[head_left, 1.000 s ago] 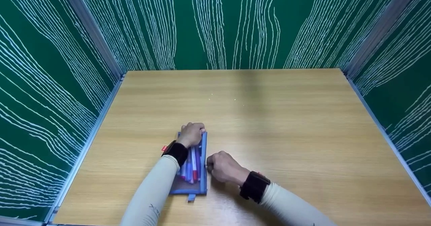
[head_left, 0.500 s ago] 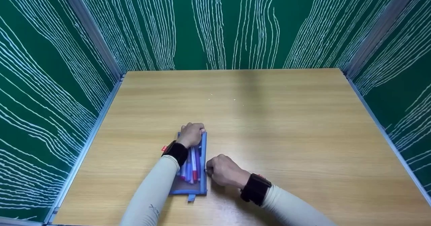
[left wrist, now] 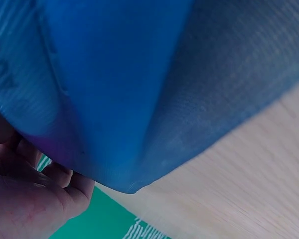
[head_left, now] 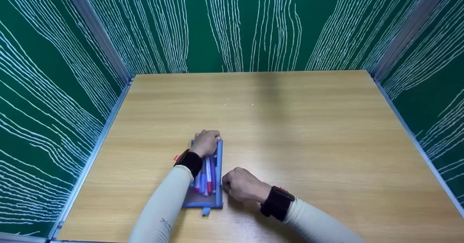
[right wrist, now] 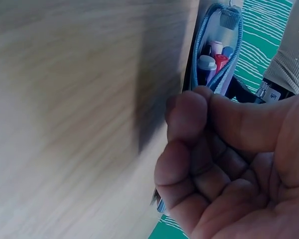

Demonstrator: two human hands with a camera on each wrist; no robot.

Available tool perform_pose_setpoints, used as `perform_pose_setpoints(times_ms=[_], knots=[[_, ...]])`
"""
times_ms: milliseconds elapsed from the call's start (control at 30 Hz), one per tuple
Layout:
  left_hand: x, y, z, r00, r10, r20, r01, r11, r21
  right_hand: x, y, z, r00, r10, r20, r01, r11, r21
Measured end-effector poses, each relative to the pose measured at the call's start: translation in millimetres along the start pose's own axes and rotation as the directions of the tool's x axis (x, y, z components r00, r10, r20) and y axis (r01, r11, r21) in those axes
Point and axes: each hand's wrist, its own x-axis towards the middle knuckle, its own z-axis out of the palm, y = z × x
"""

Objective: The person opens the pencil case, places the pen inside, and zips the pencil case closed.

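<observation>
A blue mesh pencil case (head_left: 197, 204) lies lengthwise on the table, with several marker pens (head_left: 208, 179) showing through it. My left hand (head_left: 206, 142) grips its far end, and in the left wrist view the fingers (left wrist: 82, 186) curl at its edge. Beside its right long edge, my right hand (head_left: 241, 184) pinches the zipper pull, which the thumb and forefinger mostly hide. In the right wrist view the zipper (right wrist: 195, 50) stands parted beyond the fingertips, and pen ends show in the gap. A short blue tab (head_left: 206, 211) sticks out at the near end.
The wooden table (head_left: 308, 127) carries a few tiny pale specks (head_left: 252, 104) toward the back. Green panels (head_left: 203, 29) with white wavy lines close in the back and both sides, framed by grey metal posts (head_left: 98, 29).
My right hand has slid slightly along the case's right edge toward its near end. The left hand and the case stay in place; the head view has tilted a little.
</observation>
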Motion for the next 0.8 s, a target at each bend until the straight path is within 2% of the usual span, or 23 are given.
perform_pose_setpoints(times_ms=[200, 467, 800], knots=[[-0.5, 0.7, -1.0, 1.0, -0.013, 0.009, 0.013, 1.0, -0.002, -3.4, -0.8, 0.2, 0.998, -0.067, 0.005, 0.067, 0.998, 0.004], [0.6, 1.1, 0.2, 1.0, 0.001, -0.01, 0.0, 1.0, 0.016, -8.0, -0.4, 0.2, 0.99, -0.133, 0.037, 0.132, 0.991, 0.026], [-0.7, 1.3, -0.4, 1.0, 0.003, -0.016, -0.003, 1.0, 0.006, -8.9, -2.3, 0.0, 0.985, -0.131, 0.113, 0.129, 0.991, 0.021]])
